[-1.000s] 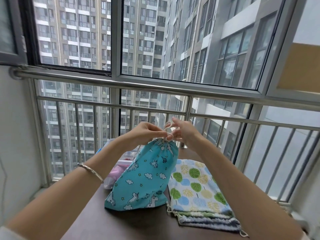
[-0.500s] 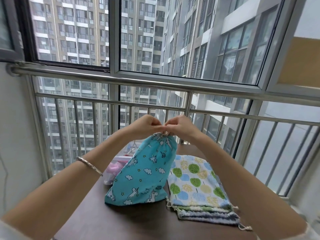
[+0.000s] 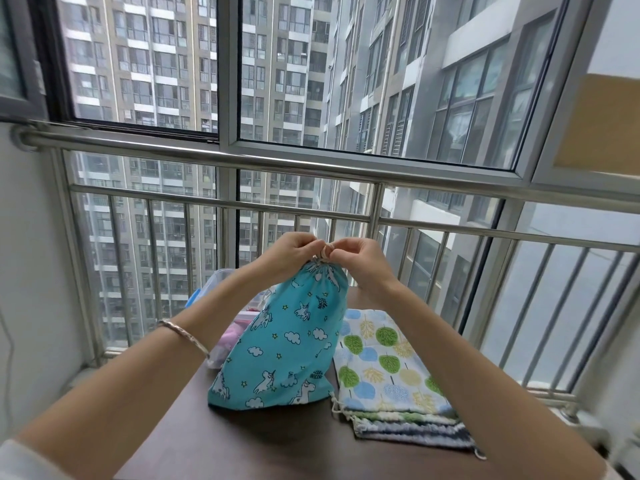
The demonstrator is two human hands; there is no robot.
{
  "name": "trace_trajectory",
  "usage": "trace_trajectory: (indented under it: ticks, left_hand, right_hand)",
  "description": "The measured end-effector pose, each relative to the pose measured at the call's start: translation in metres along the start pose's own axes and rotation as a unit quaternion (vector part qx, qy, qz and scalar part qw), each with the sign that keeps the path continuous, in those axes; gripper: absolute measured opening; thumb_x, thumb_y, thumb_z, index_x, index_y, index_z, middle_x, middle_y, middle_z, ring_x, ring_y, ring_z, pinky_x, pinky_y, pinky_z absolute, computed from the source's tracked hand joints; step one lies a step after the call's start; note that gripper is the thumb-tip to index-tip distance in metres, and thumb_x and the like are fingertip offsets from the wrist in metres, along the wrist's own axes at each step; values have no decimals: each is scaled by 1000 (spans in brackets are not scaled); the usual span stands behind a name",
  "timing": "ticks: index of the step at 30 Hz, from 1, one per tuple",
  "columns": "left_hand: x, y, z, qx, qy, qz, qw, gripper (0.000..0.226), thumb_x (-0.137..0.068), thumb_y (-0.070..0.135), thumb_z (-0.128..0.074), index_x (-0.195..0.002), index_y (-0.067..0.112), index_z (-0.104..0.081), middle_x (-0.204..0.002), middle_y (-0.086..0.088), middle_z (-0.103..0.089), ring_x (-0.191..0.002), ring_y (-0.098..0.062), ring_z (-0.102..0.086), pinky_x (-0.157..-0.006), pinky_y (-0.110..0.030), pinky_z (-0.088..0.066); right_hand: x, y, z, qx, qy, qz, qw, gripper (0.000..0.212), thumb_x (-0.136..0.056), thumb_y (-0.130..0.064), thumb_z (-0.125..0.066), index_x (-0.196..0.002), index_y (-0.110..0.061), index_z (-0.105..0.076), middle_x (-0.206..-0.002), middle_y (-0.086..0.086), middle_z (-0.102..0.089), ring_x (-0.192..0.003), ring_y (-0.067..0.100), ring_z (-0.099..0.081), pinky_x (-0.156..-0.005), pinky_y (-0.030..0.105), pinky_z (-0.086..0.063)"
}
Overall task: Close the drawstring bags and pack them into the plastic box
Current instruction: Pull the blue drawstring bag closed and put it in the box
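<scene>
Left hand (image 3: 287, 251) and right hand (image 3: 360, 258) meet, pinching the cord (image 3: 323, 250) atop the upright teal bag (image 3: 294, 337), mouth cinched, knot probably unfinished; flat bags (image 3: 384, 358) at its 3 o'clock unclosed, box (image 3: 216, 282) at 10 o'clock half hidden, packing left.

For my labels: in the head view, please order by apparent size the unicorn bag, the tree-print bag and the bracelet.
Unicorn bag
Tree-print bag, partly behind the forearm, so close
Bracelet, clearly smallest
</scene>
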State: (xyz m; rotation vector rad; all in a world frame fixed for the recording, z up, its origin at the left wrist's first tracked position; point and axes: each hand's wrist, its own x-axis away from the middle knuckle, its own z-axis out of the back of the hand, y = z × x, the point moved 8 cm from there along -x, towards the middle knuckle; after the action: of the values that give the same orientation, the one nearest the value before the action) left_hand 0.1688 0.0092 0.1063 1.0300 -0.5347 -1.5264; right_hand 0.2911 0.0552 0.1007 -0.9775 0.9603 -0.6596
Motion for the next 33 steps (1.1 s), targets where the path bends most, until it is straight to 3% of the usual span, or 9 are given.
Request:
trace_trajectory:
  ticks: [6,10,15,18,20,24,28,30,33]
  left_hand:
    - [0,3,7,0,56,-6,998,27,-94,30,-55,-80,8,-60,-73,-8,-59,-68,-20,-56,-64,-30,-47]
    - [2,-1,7,67,45,42,996,23,-94,29,-56,-83,9,-62,-70,-2,-62,-62,-13,-61,-56,-20,-49]
    - [4,-3,5,118,10,91,989,26,-93,33,-57,-84,11,-68,-62,4,-61,-49,-5,-54,-48,-16,-41]
    - [5,-2,12,58,1,84,995,26,-90,37,-58,-83,17,-71,-56,9,-58,-46,-3,-42,-47,-14,-35]
    - [7,-3,24,18,10,57,998,21,-89,34,-60,-83,17,-72,-59,8,-60,-53,-7,-41,-50,-17,-34]
    - [12,-2,33,-69,16,-13,997,12,-88,28,-60,-81,20,-67,-67,8,-58,-58,-9,-42,-53,-16,-37]
    - [11,7,34,-328,196,-111,917,13,-81,36,-68,-88,26,-73,-91,11,-58,-94,-13,-46,-87,-36,-31]
    - [19,16,29,-326,243,-153,901,15,-85,33,-65,-88,21,-74,-83,7,-69,-80,-13,-59,-84,-34,-41]
    - [30,25,18,-348,269,-187,878,19,-87,34,-64,-78,21,-74,-63,8,-68,-56,-9,-61,-68,-28,-51]
  right_hand:
    - [7,-18,0,115,98,129,980,27,-82,-12,-73,-102,-12,-54,-87,6,-66,-79,17,-68,-69,29,-59]
    - [6,-31,-2,231,113,200,945,5,-82,-16,-71,-84,-12,-68,-79,0,-66,-72,12,-65,-65,34,-59]
    - [7,-32,-9,214,50,173,960,27,-82,-35,-73,-92,-11,-77,-81,0,-73,-73,12,-69,-66,29,-58]
    - [0,-20,5,157,7,83,984,25,-85,-31,-70,-90,-8,-75,-84,5,-72,-77,10,-66,-70,21,-53]
    - [-4,-3,29,20,13,-16,1000,18,-88,-25,-66,-86,-8,-73,-92,12,-70,-88,19,-62,-79,25,-49]
    - [-1,19,28,-205,-39,-141,968,17,-93,-9,-52,-81,-3,-61,-78,6,-65,-79,18,-58,-80,30,-46]
    - [-5,23,10,-161,-78,-164,970,19,-92,-18,-53,-77,-7,-55,-75,6,-66,-78,21,-60,-88,36,-45]
    - [-9,28,5,-101,-88,-189,973,22,-92,-24,-59,-79,-6,-58,-74,6,-68,-74,20,-63,-84,35,-51]
    - [-12,31,2,54,-104,-214,970,27,-90,-30,-64,-83,-4,-63,-71,4,-64,-61,14,-58,-59,23,-51]
